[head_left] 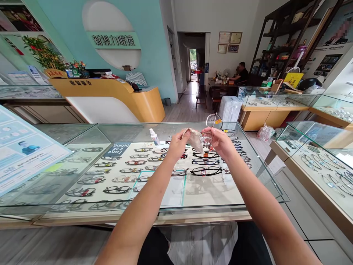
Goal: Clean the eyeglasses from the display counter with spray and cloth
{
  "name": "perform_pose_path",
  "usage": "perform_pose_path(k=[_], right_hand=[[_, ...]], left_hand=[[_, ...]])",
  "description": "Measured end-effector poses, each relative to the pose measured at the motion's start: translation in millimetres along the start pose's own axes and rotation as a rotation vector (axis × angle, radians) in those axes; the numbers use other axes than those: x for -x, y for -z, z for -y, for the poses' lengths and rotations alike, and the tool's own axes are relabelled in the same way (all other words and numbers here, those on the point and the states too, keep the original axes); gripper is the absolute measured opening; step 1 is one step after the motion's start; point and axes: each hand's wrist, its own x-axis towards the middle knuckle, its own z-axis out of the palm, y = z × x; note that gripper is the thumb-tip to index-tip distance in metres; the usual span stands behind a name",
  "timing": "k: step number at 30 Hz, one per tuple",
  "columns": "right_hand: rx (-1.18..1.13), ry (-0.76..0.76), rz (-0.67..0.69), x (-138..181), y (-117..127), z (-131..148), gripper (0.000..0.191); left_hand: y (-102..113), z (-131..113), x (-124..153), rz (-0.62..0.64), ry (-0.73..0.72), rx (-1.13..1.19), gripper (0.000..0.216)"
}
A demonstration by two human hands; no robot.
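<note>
Above a glass display case (171, 200), my left hand (178, 143) pinches a pale cleaning cloth (196, 140) that hangs down from its fingers. My right hand (220, 141) is closed on a pair of eyeglasses (214, 120), one lens raised above the fingers and the other beside the cloth. An orange sticker shows on the raised lens. Whether the cloth touches the lower lens I cannot tell. To the left of my hands a white spray bottle (154, 137) stands upright on the glass top. Several rows of eyeglass frames (206, 171) lie inside the case below.
A printed sheet (24, 147) leans in at the left. Another glass case with eyeglasses (317, 162) stands at the right. Farther back are a wooden counter (149, 105), a wrapped white suitcase (231, 109) and a seated person (242, 73) at a table.
</note>
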Motion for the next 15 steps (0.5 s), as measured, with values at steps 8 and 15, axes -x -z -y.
perform_pose_path(k=[8, 15], right_hand=[[0.082, 0.059, 0.117, 6.6, -8.5, 2.8, 0.038], [0.073, -0.061, 0.134, 4.6, -8.2, -6.0, 0.044]], left_hand=[[-0.9, -5.3, 4.3, -0.088, 0.027, -0.041, 0.060], [-2.3, 0.7, 1.9, -0.056, 0.132, 0.176, 0.057]])
